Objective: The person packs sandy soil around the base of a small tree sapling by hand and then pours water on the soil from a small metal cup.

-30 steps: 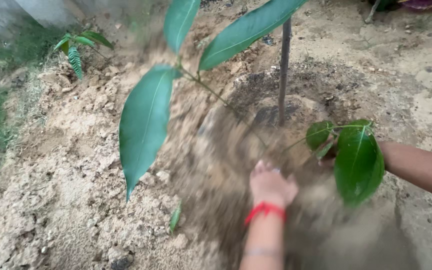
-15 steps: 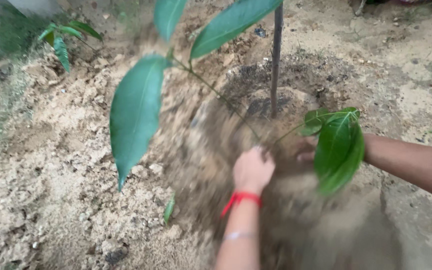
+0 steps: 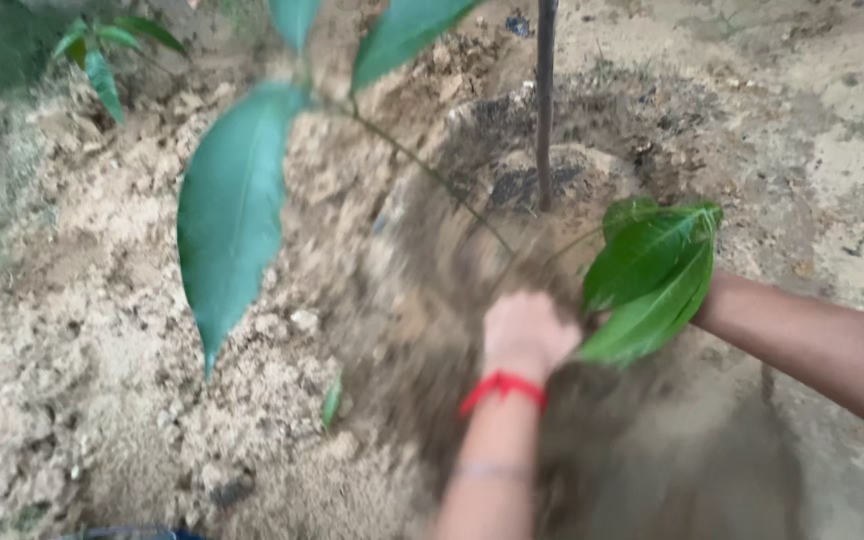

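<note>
From the head camera I see my left hand (image 3: pixel 524 332) pressed down into a mound of dark, damp soil (image 3: pixel 592 450) just in front of a thin sapling stem (image 3: pixel 545 100); the fingers are buried or blurred, so I cannot tell how far they are spread or whether they grip any earth. A red band (image 3: pixel 501 388) circles that wrist. My right hand is hidden behind a cluster of broad green leaves (image 3: pixel 652 275), only the forearm (image 3: pixel 812 345) showing as it comes in from the right, so its state is beyond what I can tell. The soil looks darker and finer than the pale, crumbly sandy ground (image 3: pixel 102 380) to the left, and it sits heaped around the base of the stem, in the middle of the view. A long, glossy leaf (image 3: pixel 234 205) hangs close to the lens on a slender twig. The whole centre is smeared by motion.
</note>
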